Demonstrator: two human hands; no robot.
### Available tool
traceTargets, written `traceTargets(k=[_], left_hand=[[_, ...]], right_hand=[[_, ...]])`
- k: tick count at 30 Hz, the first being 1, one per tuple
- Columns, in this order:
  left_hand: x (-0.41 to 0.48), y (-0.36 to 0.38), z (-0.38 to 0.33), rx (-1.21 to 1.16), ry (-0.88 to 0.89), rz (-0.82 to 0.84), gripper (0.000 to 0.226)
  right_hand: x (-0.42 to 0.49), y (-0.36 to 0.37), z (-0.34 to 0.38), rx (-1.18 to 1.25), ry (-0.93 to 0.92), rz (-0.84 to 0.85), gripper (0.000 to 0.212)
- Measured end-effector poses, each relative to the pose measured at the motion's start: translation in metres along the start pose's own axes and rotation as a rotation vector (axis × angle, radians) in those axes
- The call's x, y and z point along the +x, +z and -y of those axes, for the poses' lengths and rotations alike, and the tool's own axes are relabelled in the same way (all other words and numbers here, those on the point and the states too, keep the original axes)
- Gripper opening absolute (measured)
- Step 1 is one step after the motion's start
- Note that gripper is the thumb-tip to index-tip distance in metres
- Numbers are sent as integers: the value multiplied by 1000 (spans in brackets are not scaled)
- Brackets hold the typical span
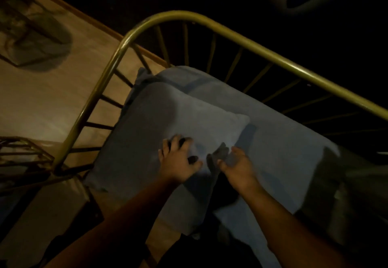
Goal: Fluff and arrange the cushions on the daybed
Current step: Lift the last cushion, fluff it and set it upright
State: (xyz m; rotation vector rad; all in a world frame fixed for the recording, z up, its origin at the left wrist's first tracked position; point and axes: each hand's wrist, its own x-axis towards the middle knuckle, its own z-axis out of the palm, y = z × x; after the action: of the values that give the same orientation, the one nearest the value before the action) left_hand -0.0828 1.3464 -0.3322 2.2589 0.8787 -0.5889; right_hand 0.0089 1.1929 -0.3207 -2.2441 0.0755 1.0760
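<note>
Left hand [178, 158] flat on soft square cushion [201, 120]

On the daybed's mattress [283, 152], a small cushion [210, 120] lies atop a larger cushion [134, 146] in the corner of the curved metal rail [262, 51], with the wooden floor [42, 104] left of the rail.

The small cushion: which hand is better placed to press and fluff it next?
The left hand: it lies palm down on the small cushion near its lower edge. The right hand is open at the cushion's corner, palm turned inward.
</note>
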Motion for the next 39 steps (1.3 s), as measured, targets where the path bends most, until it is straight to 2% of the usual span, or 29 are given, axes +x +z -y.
traceTargets(k=[3, 7, 10, 13, 18, 21, 24, 29, 33, 37, 39], left_hand=[[-13, 10, -45, -76, 187, -63, 75], [-36, 24, -126, -131, 385, 72, 69], [-58, 40, -191, -120, 549, 99, 64], [-86, 64, -248, -177, 624, 170, 61], [-138, 118, -324, -50, 739, 339, 90], [-170, 153, -369, -51, 749, 400, 95], [-195, 190, -408, -118, 744, 352, 98], [-213, 249, -453, -77, 519, 185, 117], [-203, 266, -459, -138, 424, 114, 119], [-182, 266, -447, -205, 408, 107, 125], [-179, 264, -441, -375, 315, 162, 130]], right_hand=[[-23, -46, -3, -17, -49, -70, 51], [-64, -116, -20, 42, -82, -269, 54], [-95, -167, -50, 35, -104, -399, 50], [-131, -219, -85, 39, -149, -522, 44], [-190, -290, -153, 182, -212, -695, 36], [-216, -329, -199, 176, -224, -827, 34], [-228, -358, -252, 229, -169, -943, 36], [-241, -389, -351, 311, 59, -1030, 48], [-254, -410, -411, 427, 217, -1044, 67], [-252, -410, -453, 594, 289, -938, 86], [-250, -403, -470, 730, 304, -930, 90]])
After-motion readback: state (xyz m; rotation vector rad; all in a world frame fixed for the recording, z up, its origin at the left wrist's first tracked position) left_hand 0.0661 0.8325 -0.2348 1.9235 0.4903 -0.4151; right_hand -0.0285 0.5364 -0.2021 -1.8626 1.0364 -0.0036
